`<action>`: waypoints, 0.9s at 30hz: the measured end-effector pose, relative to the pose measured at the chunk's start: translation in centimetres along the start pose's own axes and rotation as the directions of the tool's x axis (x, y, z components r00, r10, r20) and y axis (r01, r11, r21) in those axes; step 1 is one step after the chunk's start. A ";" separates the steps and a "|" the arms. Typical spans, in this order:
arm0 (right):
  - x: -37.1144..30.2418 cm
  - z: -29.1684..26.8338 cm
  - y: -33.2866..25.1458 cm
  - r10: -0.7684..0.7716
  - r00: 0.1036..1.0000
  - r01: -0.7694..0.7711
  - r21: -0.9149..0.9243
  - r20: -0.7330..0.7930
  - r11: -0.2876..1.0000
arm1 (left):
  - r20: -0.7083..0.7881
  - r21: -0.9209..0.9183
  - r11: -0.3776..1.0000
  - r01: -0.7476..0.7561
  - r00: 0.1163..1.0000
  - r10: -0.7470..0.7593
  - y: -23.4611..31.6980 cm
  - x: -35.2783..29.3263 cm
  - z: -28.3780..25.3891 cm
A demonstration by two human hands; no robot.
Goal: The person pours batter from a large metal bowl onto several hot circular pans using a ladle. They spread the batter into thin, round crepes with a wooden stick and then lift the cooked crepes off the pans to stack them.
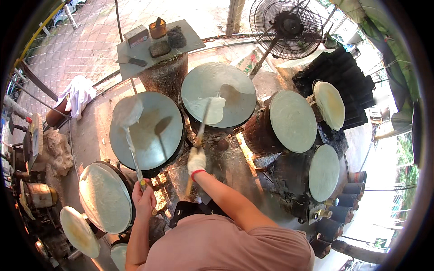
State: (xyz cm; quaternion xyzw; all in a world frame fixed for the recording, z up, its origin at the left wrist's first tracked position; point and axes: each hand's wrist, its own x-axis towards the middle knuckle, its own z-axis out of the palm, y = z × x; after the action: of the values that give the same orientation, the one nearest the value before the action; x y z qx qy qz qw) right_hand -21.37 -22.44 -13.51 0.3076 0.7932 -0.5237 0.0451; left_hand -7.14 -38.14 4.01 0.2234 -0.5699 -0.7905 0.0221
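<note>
In my bare left hand (143,198) is the handle of a ladle (129,114), its bowl coated in pale batter and slightly blurred. The ladle hangs over a round griddle (158,147) whose dark grey surface looks mostly bare, with the ladle's shadow on it. My right hand (197,161), in a white glove with a red cuff, grips a long wooden-handled spreader (202,128). Its flat white end is over the far middle griddle, where a thin, pale sheet of batter (203,77) covers the surface. Whether that end touches the batter I cannot tell.
Pale flatbreads cover griddles at right (293,121), lower right (323,173) and left (104,198). Round flatbreads also stand at far right (329,105) and lower left (80,231). A fan (288,25), a metal-topped stand (194,40) and black corrugated sheets (312,72) are behind.
</note>
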 end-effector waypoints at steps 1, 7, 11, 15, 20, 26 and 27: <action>0.9 0.7 0.3 -0.129 0.990 0.131 -0.027 0.059 0.991 | -0.011 -0.046 0.999 0.019 1.000 -0.020 -0.2 -0.5 -0.8; 6.0 -0.8 2.6 0.181 0.976 -0.218 0.441 0.125 0.871 | -0.029 -0.186 0.981 0.049 0.998 -0.055 -0.1 -3.1 -3.5; 5.5 0.5 4.0 -0.008 1.000 0.011 0.165 -0.017 0.986 | 0.011 -0.246 0.963 0.107 0.994 -0.108 0.7 -3.2 -2.8; 9.2 -5.1 7.5 -0.181 0.981 0.186 -0.091 0.063 0.978 | 0.133 -0.259 0.960 0.105 0.988 -0.072 -0.5 -2.7 -2.8; 8.6 -8.9 4.1 -0.241 0.932 0.241 0.032 0.271 0.970 | 0.113 -0.230 0.965 0.128 0.988 -0.104 -0.7 -2.8 0.7; 10.1 -18.2 3.9 -0.139 0.961 0.151 -0.031 0.238 0.988 | 0.180 -0.373 0.913 0.162 0.978 -0.100 -1.5 -3.3 5.8; 14.6 -17.3 6.8 -0.084 0.950 0.121 -0.108 0.300 0.987 | 0.195 -0.386 0.906 0.176 0.975 -0.107 -1.5 -3.3 7.1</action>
State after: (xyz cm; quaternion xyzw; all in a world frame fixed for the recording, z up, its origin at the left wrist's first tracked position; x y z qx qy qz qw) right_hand -25.19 0.66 -17.01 0.1811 0.8237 -0.5146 0.1544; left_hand -6.51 -30.33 5.49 0.1871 -0.3779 -0.9059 -0.0385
